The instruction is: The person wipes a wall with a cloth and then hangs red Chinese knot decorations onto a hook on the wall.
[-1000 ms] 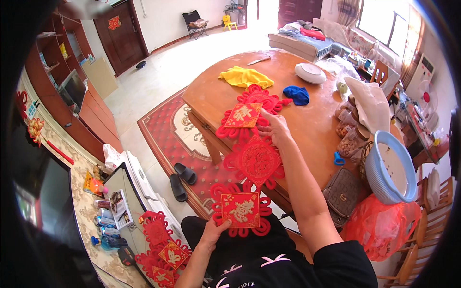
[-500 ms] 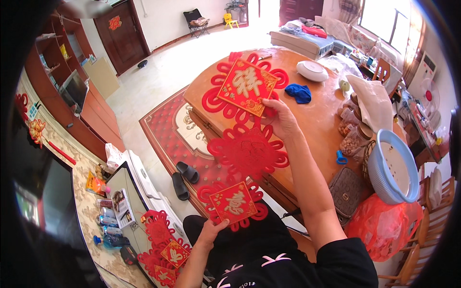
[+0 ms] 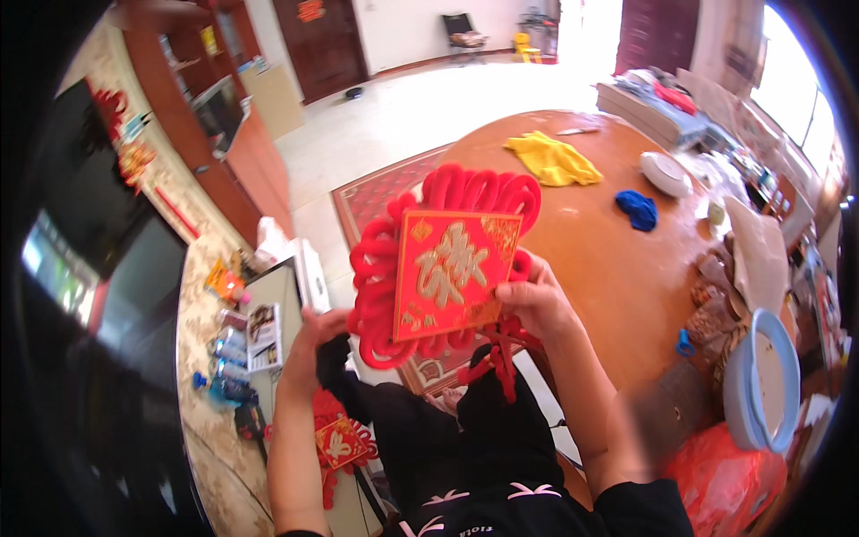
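right hand [image 3: 535,302] raised, fingers pinched, left hand [image 3: 309,345] lowered

head-worn view, looking down — close

A round, glossy brown wooden table [image 3: 617,242] carries a crumpled yellow cloth [image 3: 552,159], a small bunched blue cloth [image 3: 638,208] and a shallow white dish [image 3: 666,173]. Along its far right edge lie a heap of mixed clutter [image 3: 729,268] and a pale blue plastic basin [image 3: 761,380].
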Available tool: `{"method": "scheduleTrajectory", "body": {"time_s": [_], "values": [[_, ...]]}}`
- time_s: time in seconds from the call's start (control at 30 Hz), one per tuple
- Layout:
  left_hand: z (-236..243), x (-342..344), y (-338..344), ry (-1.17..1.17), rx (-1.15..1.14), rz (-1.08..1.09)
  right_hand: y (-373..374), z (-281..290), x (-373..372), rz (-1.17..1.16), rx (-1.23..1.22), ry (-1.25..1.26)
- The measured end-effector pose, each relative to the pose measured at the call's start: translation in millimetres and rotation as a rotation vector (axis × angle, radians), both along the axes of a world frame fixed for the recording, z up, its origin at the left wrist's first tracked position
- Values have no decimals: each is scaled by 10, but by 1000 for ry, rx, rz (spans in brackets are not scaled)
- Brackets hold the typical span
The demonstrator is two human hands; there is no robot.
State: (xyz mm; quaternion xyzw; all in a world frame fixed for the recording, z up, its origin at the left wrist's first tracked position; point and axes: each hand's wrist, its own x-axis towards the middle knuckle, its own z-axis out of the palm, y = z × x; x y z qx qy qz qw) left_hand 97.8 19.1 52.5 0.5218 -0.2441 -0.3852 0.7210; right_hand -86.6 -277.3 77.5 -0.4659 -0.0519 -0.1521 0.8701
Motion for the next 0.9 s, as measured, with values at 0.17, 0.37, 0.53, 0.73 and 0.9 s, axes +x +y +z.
{"method": "scheduleTrajectory", "body": {"time_s": [0.17,0.37,0.53,0.73,0.9], "values": [[236,-197,-298,105,-47,-16,471,-94,145,113,-146,101],[150,-108,-25,13,73,-23,757,-183,299,419,-542,70],[138,66,175,-65,149,-44,724,-223,364,491,-349,101],[959,-19,483,-211,-138,486,618,-459,443,274,-74,93],[1425,52,443,-655,-90,857,564,-637,512,70,118,103]]}}
